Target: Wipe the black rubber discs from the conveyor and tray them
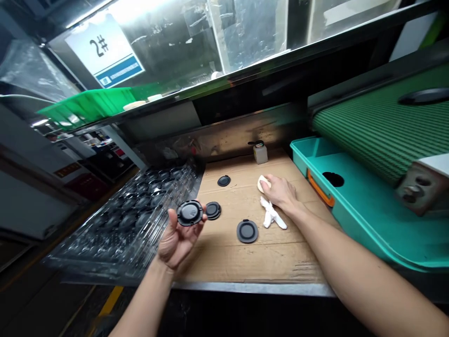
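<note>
My left hand [180, 241] grips a round black plastic cap [190, 213] by its edge, raised above the table. Pinched in my right hand [280, 191] is a cream-coloured round pad [263, 184], which is low over the cardboard; whether it touches is unclear. Just below that hand lies a crumpled white cloth [271, 214]. Three more black caps rest on the cardboard sheet [224, 262]: a far cap [223, 180], a middle cap [213, 210] beside my left hand, and a near cap [247, 231].
Clear plastic trays [133, 206] with black parts are stacked at left. A small bottle [260, 153] stands at the back. On the right, a teal bin [365, 220] sits beneath a green conveyor belt [382, 126]. A green crate [91, 105] is on the shelf above.
</note>
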